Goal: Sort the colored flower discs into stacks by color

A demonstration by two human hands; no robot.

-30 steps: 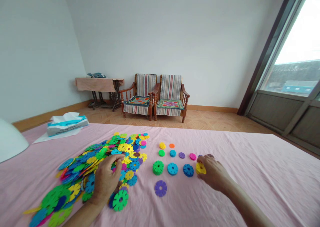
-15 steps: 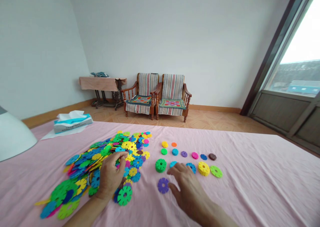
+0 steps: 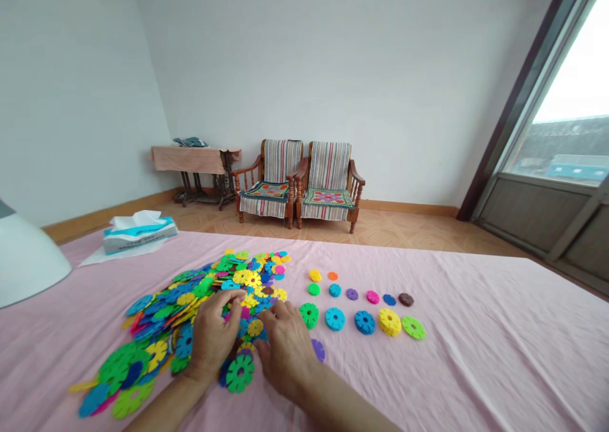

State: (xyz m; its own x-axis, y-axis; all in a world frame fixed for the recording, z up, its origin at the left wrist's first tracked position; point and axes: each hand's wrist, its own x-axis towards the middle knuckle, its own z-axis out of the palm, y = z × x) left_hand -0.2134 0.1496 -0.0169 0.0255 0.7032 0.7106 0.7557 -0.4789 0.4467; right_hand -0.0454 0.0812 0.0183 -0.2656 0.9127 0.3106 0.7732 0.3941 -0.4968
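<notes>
My left hand point(image 3: 215, 337) rests at the right part of a big heap of coloured notched plastic discs point(image 3: 174, 292). Its fingers are curled in, thumb close to the index finger; what they hold, if anything, is hidden. My right hand point(image 3: 288, 353) is at the heap's right edge, thumb and index finger apart beside the blue and yellow discs there. Close to it lies a large green disc point(image 3: 240, 373). A purple disc point(image 3: 318, 350) is partly covered by my right hand.
Right of the heap, discs lie sorted by colour: larger ones like the yellow stack point(image 3: 390, 321) in front, smaller ones like the pink disc point(image 3: 372, 297) behind. A tissue box point(image 3: 140, 235) and a white rounded object point(image 3: 31, 261) stand at left on the pink cloth point(image 3: 476, 330).
My right hand has moved left from above the sorted discs to the heap's edge, uncovering the light blue and blue discs. My left hand has stayed nearly still.
</notes>
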